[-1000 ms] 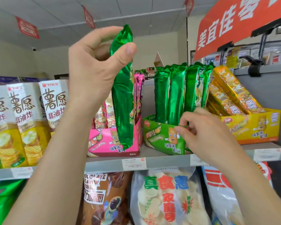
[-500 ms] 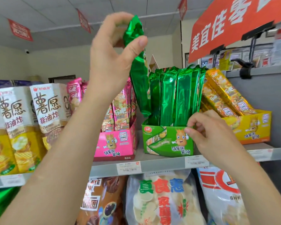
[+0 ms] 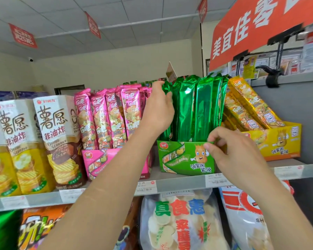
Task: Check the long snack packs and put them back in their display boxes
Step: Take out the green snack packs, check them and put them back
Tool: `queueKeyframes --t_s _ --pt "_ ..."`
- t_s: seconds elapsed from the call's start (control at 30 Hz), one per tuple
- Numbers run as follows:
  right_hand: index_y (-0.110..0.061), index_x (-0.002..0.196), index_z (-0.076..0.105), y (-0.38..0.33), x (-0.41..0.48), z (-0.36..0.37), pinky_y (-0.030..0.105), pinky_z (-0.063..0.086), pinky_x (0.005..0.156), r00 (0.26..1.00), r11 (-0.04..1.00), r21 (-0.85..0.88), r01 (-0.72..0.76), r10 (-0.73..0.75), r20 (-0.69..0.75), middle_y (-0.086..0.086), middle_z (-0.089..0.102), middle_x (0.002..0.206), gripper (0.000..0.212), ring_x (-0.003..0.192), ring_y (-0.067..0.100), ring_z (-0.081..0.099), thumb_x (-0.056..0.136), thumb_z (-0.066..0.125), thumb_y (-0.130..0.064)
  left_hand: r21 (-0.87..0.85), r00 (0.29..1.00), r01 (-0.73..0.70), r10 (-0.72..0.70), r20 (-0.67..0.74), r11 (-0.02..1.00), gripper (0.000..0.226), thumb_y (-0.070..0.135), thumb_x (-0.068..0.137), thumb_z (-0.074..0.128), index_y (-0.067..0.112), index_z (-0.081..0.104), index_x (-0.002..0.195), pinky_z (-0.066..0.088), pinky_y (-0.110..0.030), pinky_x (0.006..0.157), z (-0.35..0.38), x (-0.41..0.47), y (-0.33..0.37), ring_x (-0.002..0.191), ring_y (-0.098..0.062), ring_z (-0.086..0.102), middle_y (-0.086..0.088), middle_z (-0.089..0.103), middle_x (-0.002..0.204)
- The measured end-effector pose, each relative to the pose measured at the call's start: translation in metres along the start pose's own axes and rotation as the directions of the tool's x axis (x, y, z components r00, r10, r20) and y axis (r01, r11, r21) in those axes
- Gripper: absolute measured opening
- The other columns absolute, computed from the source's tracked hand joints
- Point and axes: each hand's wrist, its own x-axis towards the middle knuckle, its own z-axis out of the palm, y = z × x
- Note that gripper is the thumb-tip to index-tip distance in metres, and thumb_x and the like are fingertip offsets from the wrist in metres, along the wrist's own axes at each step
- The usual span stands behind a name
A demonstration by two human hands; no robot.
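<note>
Shelf: left hand round green pack, right hand on box

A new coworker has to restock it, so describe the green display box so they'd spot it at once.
Look below the big orange-red hanging sign to the grey shelf. The green cardboard display box stands there between a pink cardboard box and a yellow cardboard box. Only it holds upright shiny green foil packs.

We log grey shelf bearing, left to right: chip cartons, pink display box, green display box, yellow display box.
</note>
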Motion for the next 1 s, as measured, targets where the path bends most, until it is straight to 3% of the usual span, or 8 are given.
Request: queueKeyframes --t_s 0.07,0.13,0.37,0.5,0.63,0.7,0.83,1.0 --pt "-0.024 0.082 0.056 0.000 0.000 0.001 0.017 0.026 0.055 1.000 1.000 0.008 0.010 -0.010 -0.003 -0.011 0.055 0.070 0.013 0.072 0.013 0.045 0.087 0.068 -0.025 0.091 1.000 -0.011 0.008 0.023 0.996 0.043 0.014 0.103 0.042 0.008 0.031 0.145 0.045 -0.036 0.082 0.002 -0.002 -0.002 0.104 -0.034 0.058 -0.016 0.060 0.108" --pt "-0.024 0.084 0.056 0.000 0.000 0.001 0.024 0.028 0.053 1.000 1.000 0.002 0.022 -0.022 -0.013 -0.008 0.055 0.069 0.013 0.070 0.012 0.044 0.088 0.068 -0.025 0.291 0.999 -0.054 0.054 0.006 0.955 0.050 0.011 0.100 0.046 0.010 0.030 0.147 0.033 -0.040 0.099 0.003 -0.004 -0.003 0.117 -0.039 0.043 -0.022 0.043 0.131" --pt "-0.015 0.086 0.061 -0.013 -0.006 0.017 0.033 0.040 0.058 0.987 0.995 -0.028 0.098 -0.101 -0.126 -0.010 0.048 0.067 0.011 0.074 0.021 0.050 0.085 0.072 -0.020 0.387 0.990 0.003 -0.057 0.127 0.922 0.091 -0.004 0.090 0.047 0.024 -0.011 0.155 0.035 -0.036 0.073 0.001 -0.016 -0.002 0.091 -0.040 0.057 -0.028 0.045 0.128" --pt "-0.011 0.086 0.064 -0.019 -0.008 0.029 0.029 0.040 0.056 0.976 0.989 -0.047 0.137 -0.143 -0.164 -0.001 0.058 0.069 0.014 0.074 0.023 0.054 0.082 0.076 -0.016 0.236 0.981 0.045 -0.088 0.174 0.971 0.088 -0.010 0.086 0.041 0.018 -0.004 0.156 0.045 -0.038 0.072 -0.004 -0.024 -0.004 0.091 -0.032 0.061 -0.014 0.061 0.101" --pt "-0.009 0.088 0.066 -0.018 -0.008 0.032 0.031 0.042 0.056 0.969 0.985 -0.017 0.173 -0.173 -0.174 -0.005 0.053 0.068 0.015 0.073 0.023 0.054 0.080 0.077 -0.013 0.084 0.991 0.032 -0.042 0.128 0.996 0.067 -0.003 0.092 0.038 0.015 0.016 0.153 0.045 -0.045 0.099 -0.005 -0.045 -0.006 0.118 -0.030 0.053 -0.013 0.050 0.139" --pt "-0.010 0.090 0.067 -0.016 -0.006 0.030 0.034 0.047 0.058 0.972 0.983 0.035 0.182 -0.174 -0.157 -0.015 0.045 0.069 0.014 0.072 0.020 0.054 0.081 0.077 -0.013 0.060 0.993 0.052 -0.058 0.099 0.997 0.059 0.010 0.098 0.040 0.015 0.019 0.153 0.045 -0.038 0.092 -0.002 -0.056 -0.010 0.114 -0.026 0.057 -0.008 0.052 0.138" --pt "-0.016 0.094 0.067 -0.011 -0.002 0.026 0.027 0.046 0.060 0.983 0.981 0.103 0.163 -0.153 -0.099 -0.023 0.042 0.075 0.011 0.070 0.008 0.051 0.084 0.072 -0.020 0.046 0.996 0.060 -0.063 0.063 0.997 0.055 0.025 0.101 0.045 0.013 0.023 0.150 0.050 -0.039 0.072 0.004 -0.067 -0.013 0.083 -0.024 0.064 0.001 0.062 0.096" --pt "-0.020 0.094 0.065 -0.012 -0.002 0.025 0.021 0.040 0.059 0.987 0.985 0.083 0.149 -0.143 -0.080 -0.023 0.044 0.074 0.009 0.072 0.007 0.050 0.087 0.068 -0.022 0.066 1.000 0.017 -0.018 0.009 0.998 0.077 0.016 0.096 0.056 0.020 0.007 0.155 0.052 -0.044 0.084 0.003 -0.070 -0.011 0.096 -0.021 0.062 0.000 0.054 0.118"
